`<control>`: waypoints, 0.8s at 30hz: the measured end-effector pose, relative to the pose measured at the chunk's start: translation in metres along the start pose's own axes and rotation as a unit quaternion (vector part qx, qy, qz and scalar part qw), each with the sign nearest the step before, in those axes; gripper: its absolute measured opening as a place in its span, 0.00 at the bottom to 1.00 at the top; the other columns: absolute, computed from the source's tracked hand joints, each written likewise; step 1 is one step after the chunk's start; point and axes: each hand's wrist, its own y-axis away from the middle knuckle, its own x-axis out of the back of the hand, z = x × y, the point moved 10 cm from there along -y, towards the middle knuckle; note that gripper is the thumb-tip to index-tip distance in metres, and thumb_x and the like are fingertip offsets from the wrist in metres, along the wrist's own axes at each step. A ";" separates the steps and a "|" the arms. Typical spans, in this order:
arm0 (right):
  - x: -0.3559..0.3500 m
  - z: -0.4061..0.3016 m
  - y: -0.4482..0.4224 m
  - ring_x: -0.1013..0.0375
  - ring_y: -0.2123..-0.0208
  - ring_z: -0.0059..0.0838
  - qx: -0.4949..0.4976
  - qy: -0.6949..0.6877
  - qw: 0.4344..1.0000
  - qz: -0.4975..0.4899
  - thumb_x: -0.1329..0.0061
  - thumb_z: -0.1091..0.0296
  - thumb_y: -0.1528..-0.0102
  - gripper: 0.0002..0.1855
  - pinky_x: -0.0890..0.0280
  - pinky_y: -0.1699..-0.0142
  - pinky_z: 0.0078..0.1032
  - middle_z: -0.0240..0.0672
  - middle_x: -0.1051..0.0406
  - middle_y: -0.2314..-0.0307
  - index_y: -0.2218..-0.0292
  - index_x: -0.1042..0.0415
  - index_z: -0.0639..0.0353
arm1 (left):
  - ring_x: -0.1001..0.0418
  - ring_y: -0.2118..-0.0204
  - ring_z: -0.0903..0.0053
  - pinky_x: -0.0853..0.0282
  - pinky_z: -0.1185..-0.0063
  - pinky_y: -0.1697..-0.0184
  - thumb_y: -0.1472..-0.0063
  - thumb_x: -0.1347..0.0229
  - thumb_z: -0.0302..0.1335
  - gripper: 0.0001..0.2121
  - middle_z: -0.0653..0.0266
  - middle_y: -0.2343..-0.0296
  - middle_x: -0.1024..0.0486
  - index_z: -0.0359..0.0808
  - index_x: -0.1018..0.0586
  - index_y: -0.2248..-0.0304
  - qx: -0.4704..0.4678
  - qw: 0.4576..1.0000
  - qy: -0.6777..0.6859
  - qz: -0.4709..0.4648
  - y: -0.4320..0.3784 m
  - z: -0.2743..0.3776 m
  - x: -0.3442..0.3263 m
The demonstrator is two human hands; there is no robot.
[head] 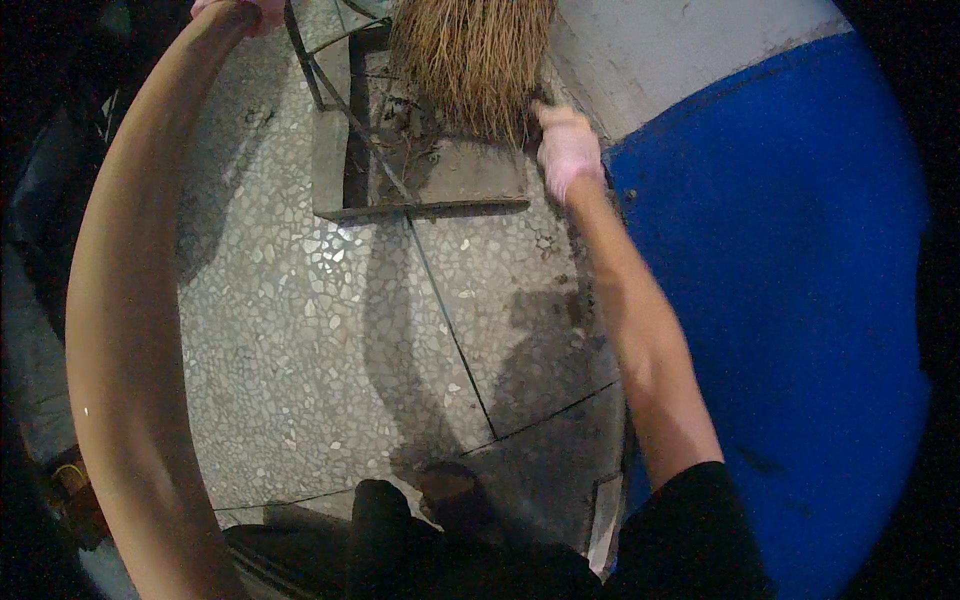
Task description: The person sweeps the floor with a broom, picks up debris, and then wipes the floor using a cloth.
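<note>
A metal dustpan [480, 171] lies on the floor ahead of me, with dark debris [411, 131] inside. Thin metal rods [352, 120] rise from it towards the upper left. The straw bristles of a broom [480, 60] hang over its far right part; the broom's upper part is out of frame. My right hand [571, 146], in a pale pink glove, is beside the bristle tips at the pan's right side. Motion blur hides its grip. My left hand [259, 15], also gloved, is near the rods at the top edge, its fingers mostly cut off.
Speckled terrazzo flooring [277, 360] with dark joint lines spreads below the pan, crossed by my shadow. A blue surface [772, 225] runs along the right, beneath a grey surface [675, 60]. Dark clutter [45, 187] lies at the far left.
</note>
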 end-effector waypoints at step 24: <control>0.060 0.024 0.225 0.34 0.60 0.46 -0.031 0.061 0.997 -0.035 0.60 0.77 0.48 0.19 0.36 0.58 0.40 0.45 0.34 0.65 0.54 0.32 0.52 | 0.38 0.75 0.79 0.41 0.80 0.71 0.47 0.43 0.46 0.19 0.68 0.77 0.33 0.36 0.27 0.70 0.266 0.903 0.237 -0.240 0.223 -0.200 -0.155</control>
